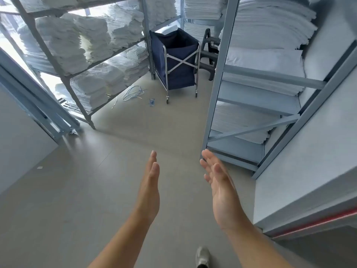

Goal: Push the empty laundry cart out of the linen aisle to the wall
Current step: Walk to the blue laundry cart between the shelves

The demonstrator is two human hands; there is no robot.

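The laundry cart (174,60) is a navy fabric bag on a chrome X-braced frame with small wheels. It stands at the far end of the aisle, between the two shelving units, close to the left one. My left hand (149,192) and my right hand (220,190) are stretched out in front of me, low in the view, palms facing each other, fingers straight. Both hold nothing and are well short of the cart.
The left shelf unit (77,93) holds stacked white towels, and the right shelf unit (257,89) holds folded sheets. A dark step stool (208,53) stands behind the cart. Loose blue straps (133,92) lie on the floor by the cart. A wall (19,136) rises at left.
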